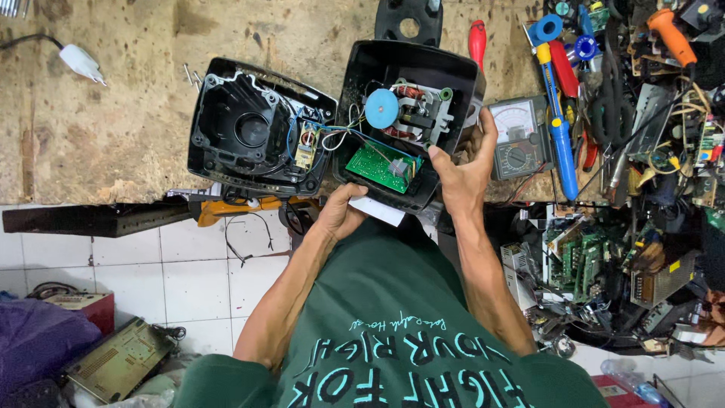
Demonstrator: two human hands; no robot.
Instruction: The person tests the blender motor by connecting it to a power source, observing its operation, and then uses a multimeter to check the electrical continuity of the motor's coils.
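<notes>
Worn wooden workbench, seen from above, with an opened black appliance at frame centre.
Both hands grip the black motor housing: left hand curls under its lower edge by a white label, right hand clasps its right side. Detached black cover lies left; grey meter sits right.

Both hands grip the open black housing: left hand underneath; right hand at its side.
</notes>
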